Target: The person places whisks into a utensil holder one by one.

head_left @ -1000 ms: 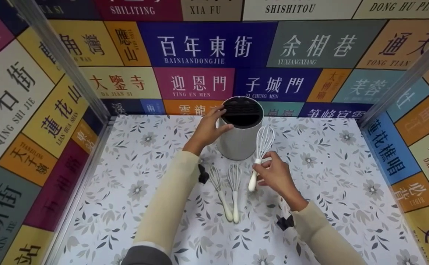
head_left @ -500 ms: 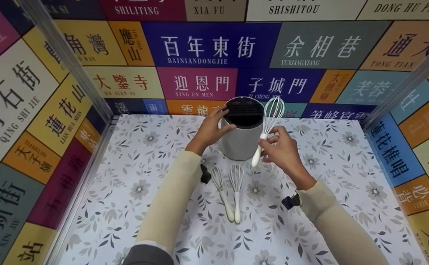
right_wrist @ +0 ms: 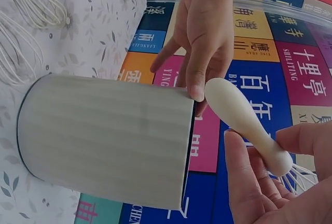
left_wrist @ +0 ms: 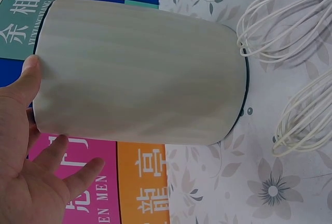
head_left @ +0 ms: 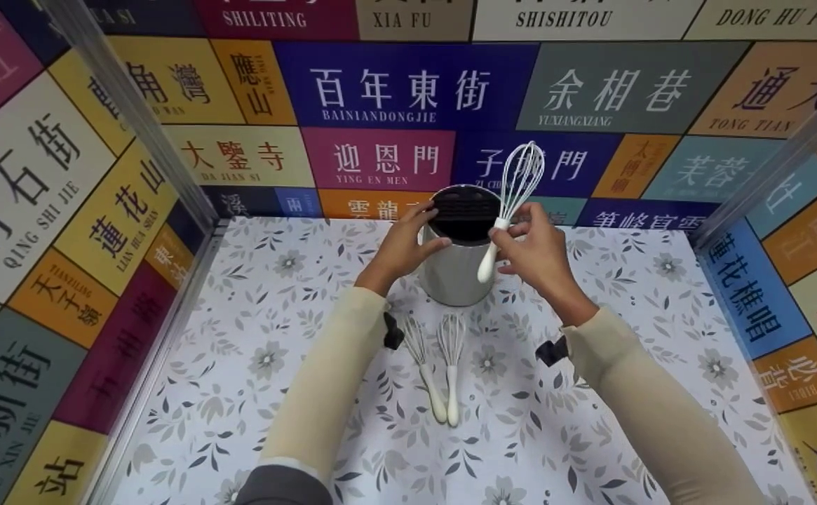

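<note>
A pale grey utensil holder, a tall cylinder with a dark, ridged interior, stands upright at the back of the table. My left hand holds its rim from the left; in the left wrist view the thumb lies at the rim and two other fingers spread beside the wall. Between thumb and fingertips, my right hand pinches a white whisk near the top of its handle. That whisk tilts, wires up, at the holder's right rim. Two similar whisks, a left one and a right one, lie in front.
The table has a white cover with grey flowers and leaves. A back wall of coloured printed panels rises right behind the holder, with side walls at left and right. Metal-edged posts mark the corners.
My right hand has lifted the whisk from in front of the holder up to its rim height, moving away from me. The left hand stays at the rim, and the other two whisks lie still.
</note>
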Demonstrator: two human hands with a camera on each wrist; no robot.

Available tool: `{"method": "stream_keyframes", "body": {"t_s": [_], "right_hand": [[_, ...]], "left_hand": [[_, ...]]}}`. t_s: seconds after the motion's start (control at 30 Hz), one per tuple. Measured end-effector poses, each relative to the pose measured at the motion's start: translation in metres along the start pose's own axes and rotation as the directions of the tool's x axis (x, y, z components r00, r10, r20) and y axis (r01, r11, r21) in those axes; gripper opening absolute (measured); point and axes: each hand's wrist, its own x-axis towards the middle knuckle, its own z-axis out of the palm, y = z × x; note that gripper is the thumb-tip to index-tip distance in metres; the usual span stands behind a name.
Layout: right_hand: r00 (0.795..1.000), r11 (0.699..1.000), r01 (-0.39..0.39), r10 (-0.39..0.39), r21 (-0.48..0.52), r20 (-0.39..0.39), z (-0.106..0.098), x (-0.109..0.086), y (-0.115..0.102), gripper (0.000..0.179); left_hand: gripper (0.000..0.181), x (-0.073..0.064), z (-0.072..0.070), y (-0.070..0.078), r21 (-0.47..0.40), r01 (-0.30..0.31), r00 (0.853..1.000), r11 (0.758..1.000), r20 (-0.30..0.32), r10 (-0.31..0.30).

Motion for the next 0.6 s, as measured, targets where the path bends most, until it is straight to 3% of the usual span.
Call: {"method": "stream_keyframes", "body": {"t_s": [0.3,0.6], "right_hand": [[0.998,0.998,0.018,-0.021,-0.054,-0.06,0.0,0.021,-0.009,0.046],[0.987,0.984,0.094,-0.112,-0.149,-0.117,0.006,0.037,-0.012,0.047]], "left_hand": [[0.068,0.0,0.0,0.0,-0.003,0.007,1.0,1.0,-0.001,-0.007],[0.068,0.0,0.0,0.0,-0.005,0.006,1.0,1.0,0.004,-0.006]]}}
